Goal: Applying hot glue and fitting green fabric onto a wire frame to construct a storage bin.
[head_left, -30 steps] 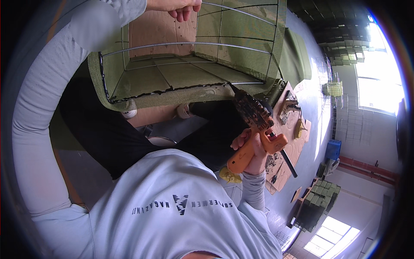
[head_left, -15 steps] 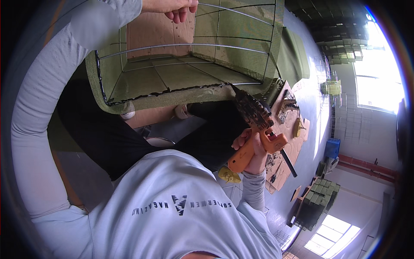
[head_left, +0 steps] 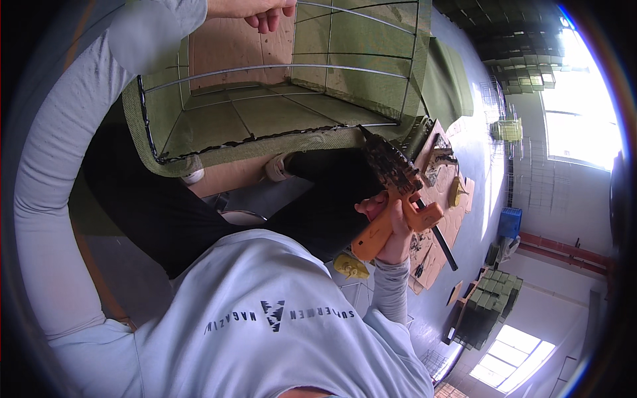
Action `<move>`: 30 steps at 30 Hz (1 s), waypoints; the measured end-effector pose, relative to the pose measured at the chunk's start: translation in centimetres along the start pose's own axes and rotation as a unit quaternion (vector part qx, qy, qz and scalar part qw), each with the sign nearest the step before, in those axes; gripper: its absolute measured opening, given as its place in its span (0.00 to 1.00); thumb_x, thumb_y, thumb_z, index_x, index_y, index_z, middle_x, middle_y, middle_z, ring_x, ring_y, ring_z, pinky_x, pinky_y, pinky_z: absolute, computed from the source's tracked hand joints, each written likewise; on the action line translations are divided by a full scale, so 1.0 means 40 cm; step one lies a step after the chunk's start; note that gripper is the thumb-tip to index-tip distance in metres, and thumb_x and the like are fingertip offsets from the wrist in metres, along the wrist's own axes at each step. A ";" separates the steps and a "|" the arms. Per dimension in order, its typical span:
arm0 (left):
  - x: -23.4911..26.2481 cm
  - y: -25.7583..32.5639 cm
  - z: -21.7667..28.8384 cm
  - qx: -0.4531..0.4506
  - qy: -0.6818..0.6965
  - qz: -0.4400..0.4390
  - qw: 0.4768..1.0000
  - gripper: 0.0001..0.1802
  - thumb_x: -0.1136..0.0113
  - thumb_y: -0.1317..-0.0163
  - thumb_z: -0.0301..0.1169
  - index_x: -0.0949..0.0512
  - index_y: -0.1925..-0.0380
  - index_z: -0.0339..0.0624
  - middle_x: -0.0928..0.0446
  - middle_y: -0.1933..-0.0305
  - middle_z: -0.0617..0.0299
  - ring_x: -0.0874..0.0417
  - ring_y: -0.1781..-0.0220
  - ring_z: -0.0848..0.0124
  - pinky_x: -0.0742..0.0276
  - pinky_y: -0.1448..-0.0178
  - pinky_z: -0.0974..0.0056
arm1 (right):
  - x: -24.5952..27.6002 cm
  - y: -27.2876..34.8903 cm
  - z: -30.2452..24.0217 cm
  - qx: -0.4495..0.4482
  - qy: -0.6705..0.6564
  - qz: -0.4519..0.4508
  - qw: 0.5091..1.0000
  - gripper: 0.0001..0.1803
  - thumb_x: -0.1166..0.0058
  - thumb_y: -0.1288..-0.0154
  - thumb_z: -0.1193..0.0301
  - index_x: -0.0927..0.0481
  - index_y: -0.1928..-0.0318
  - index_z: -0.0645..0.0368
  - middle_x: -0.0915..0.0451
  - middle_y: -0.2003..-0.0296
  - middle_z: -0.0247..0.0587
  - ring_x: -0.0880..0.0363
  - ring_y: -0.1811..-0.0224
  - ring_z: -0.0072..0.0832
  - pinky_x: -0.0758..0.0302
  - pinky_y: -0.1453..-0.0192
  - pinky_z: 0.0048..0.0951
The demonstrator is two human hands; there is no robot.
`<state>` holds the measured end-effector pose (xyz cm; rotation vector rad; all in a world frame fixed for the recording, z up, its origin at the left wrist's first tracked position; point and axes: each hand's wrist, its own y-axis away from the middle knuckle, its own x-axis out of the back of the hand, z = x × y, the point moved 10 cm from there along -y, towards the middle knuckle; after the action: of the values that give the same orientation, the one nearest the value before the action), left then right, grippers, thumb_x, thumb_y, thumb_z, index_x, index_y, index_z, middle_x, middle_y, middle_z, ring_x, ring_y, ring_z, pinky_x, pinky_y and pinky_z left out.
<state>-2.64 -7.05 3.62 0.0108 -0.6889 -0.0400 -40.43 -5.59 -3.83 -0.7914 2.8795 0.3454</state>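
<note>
A wire frame (head_left: 345, 67) lined with green mesh fabric (head_left: 219, 154) stands before me. Along its near lower wire runs an uneven black glue bead (head_left: 252, 138), which also goes up the left side. My right hand (head_left: 396, 232) is closed round the orange handle of a glue gun (head_left: 391, 192), its front caked in black. The gun's nozzle points up and left, its tip at the near wire by the right end of the bead. A dark glue stick (head_left: 446, 249) sticks out behind it. My left hand (head_left: 262, 16) curls its fingers over the frame's upper wire at the far side.
Cardboard (head_left: 434, 255) stained with black lies on the floor to the right, with a yellow object (head_left: 458, 191) on it. Another yellow piece (head_left: 350, 266) lies beside my right forearm. Farther right are a blue crate (head_left: 510, 223) and stacked green pieces (head_left: 494, 298).
The frame has shifted slightly left in view. The glue gun's nozzle has moved a little to the right along the near wire. My left hand keeps its place on the frame.
</note>
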 end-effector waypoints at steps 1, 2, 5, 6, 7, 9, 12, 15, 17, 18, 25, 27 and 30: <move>-0.001 -0.001 0.000 0.000 0.000 0.000 1.000 0.17 0.59 0.30 0.31 0.24 0.61 0.29 0.17 0.67 0.50 0.14 0.67 0.66 0.18 0.61 0.63 | -0.001 -0.003 0.009 -0.015 0.003 -0.013 1.000 0.18 0.49 0.31 0.61 0.29 0.52 0.63 0.27 0.63 0.41 0.23 0.63 0.36 0.24 0.54 0.46; -0.003 -0.002 -0.001 0.000 0.006 0.000 1.000 0.17 0.59 0.30 0.31 0.24 0.61 0.30 0.17 0.67 0.50 0.14 0.67 0.66 0.18 0.61 0.63 | -0.002 -0.001 0.011 -0.015 0.003 -0.013 1.000 0.18 0.49 0.31 0.61 0.29 0.52 0.63 0.27 0.63 0.41 0.23 0.63 0.36 0.24 0.54 0.46; -0.002 -0.009 -0.004 0.004 0.009 0.003 1.000 0.17 0.59 0.29 0.31 0.23 0.61 0.30 0.17 0.67 0.50 0.14 0.67 0.66 0.17 0.61 0.63 | -0.006 0.006 0.012 -0.015 -0.020 0.004 1.000 0.17 0.49 0.32 0.61 0.30 0.52 0.62 0.27 0.64 0.41 0.24 0.64 0.36 0.24 0.55 0.45; 0.003 -0.005 -0.006 0.012 0.003 0.006 1.000 0.17 0.59 0.29 0.32 0.24 0.61 0.30 0.17 0.67 0.50 0.14 0.67 0.66 0.17 0.61 0.63 | -0.011 0.006 0.015 -0.024 -0.029 0.001 0.999 0.16 0.50 0.31 0.63 0.29 0.53 0.63 0.26 0.65 0.42 0.24 0.64 0.35 0.24 0.54 0.42; 0.006 -0.001 -0.006 0.014 0.002 0.007 1.000 0.17 0.59 0.29 0.32 0.24 0.61 0.30 0.17 0.67 0.50 0.14 0.67 0.66 0.17 0.61 0.63 | -0.014 0.006 0.018 -0.032 -0.038 -0.001 0.999 0.15 0.50 0.31 0.64 0.29 0.53 0.64 0.26 0.66 0.42 0.24 0.65 0.34 0.24 0.54 0.40; 0.005 -0.002 -0.010 0.023 0.016 0.005 1.000 0.17 0.59 0.29 0.32 0.24 0.61 0.30 0.17 0.67 0.50 0.14 0.67 0.66 0.17 0.61 0.63 | -0.009 0.007 0.019 -0.030 -0.040 0.010 0.999 0.15 0.50 0.31 0.64 0.29 0.54 0.64 0.26 0.66 0.42 0.24 0.65 0.34 0.24 0.54 0.40; -0.013 -0.032 -0.047 0.038 0.013 -0.001 0.999 0.18 0.59 0.28 0.33 0.24 0.61 0.29 0.17 0.67 0.50 0.14 0.67 0.65 0.17 0.61 0.63 | 0.017 0.010 0.023 -0.019 -0.028 0.027 0.999 0.17 0.50 0.32 0.62 0.29 0.54 0.63 0.27 0.67 0.41 0.25 0.66 0.34 0.24 0.57 0.40; -0.002 -0.023 -0.046 0.043 0.010 0.007 0.999 0.18 0.59 0.28 0.33 0.23 0.61 0.29 0.17 0.67 0.49 0.14 0.67 0.65 0.17 0.61 0.63 | 0.017 -0.006 0.015 -0.012 0.001 0.023 1.000 0.18 0.50 0.33 0.59 0.30 0.56 0.63 0.28 0.68 0.41 0.26 0.67 0.34 0.25 0.60 0.41; 0.004 -0.013 -0.022 0.031 0.005 0.008 0.999 0.18 0.59 0.28 0.33 0.23 0.61 0.29 0.17 0.67 0.49 0.14 0.67 0.65 0.17 0.61 0.63 | 0.012 -0.009 0.016 -0.012 0.018 0.022 1.000 0.19 0.50 0.33 0.58 0.29 0.56 0.63 0.29 0.69 0.41 0.26 0.68 0.34 0.25 0.60 0.40; 0.007 -0.010 -0.009 0.021 0.000 0.009 1.000 0.18 0.59 0.28 0.33 0.23 0.61 0.29 0.17 0.68 0.49 0.14 0.67 0.65 0.17 0.61 0.63 | 0.014 -0.005 0.025 -0.016 -0.002 0.044 0.999 0.18 0.50 0.32 0.59 0.29 0.57 0.63 0.29 0.69 0.41 0.27 0.68 0.33 0.25 0.60 0.40; -0.002 -0.013 -0.018 0.017 0.019 -0.002 1.000 0.18 0.60 0.28 0.32 0.24 0.60 0.29 0.17 0.67 0.50 0.14 0.66 0.66 0.17 0.61 0.63 | 0.004 -0.002 0.007 0.006 -0.007 0.057 0.998 0.15 0.51 0.32 0.61 0.30 0.58 0.62 0.29 0.70 0.41 0.27 0.69 0.32 0.26 0.61 0.39; 0.009 -0.003 -0.021 0.027 0.020 0.008 0.999 0.18 0.60 0.28 0.32 0.24 0.60 0.28 0.17 0.67 0.50 0.14 0.67 0.66 0.17 0.61 0.63 | 0.006 -0.006 0.010 -0.001 -0.010 0.057 0.998 0.15 0.51 0.32 0.60 0.30 0.59 0.62 0.29 0.70 0.41 0.27 0.69 0.32 0.26 0.61 0.39; 0.005 -0.006 -0.019 0.026 0.020 0.011 0.999 0.18 0.60 0.28 0.32 0.24 0.60 0.29 0.17 0.67 0.50 0.14 0.67 0.66 0.17 0.61 0.63 | 0.023 -0.006 0.021 -0.006 -0.020 0.059 0.998 0.16 0.51 0.31 0.61 0.30 0.59 0.62 0.29 0.70 0.41 0.27 0.69 0.32 0.26 0.62 0.39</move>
<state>-2.01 -7.30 3.14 0.0541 -0.6499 -0.0011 -41.02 -6.03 -4.83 -0.6098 2.8956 0.3873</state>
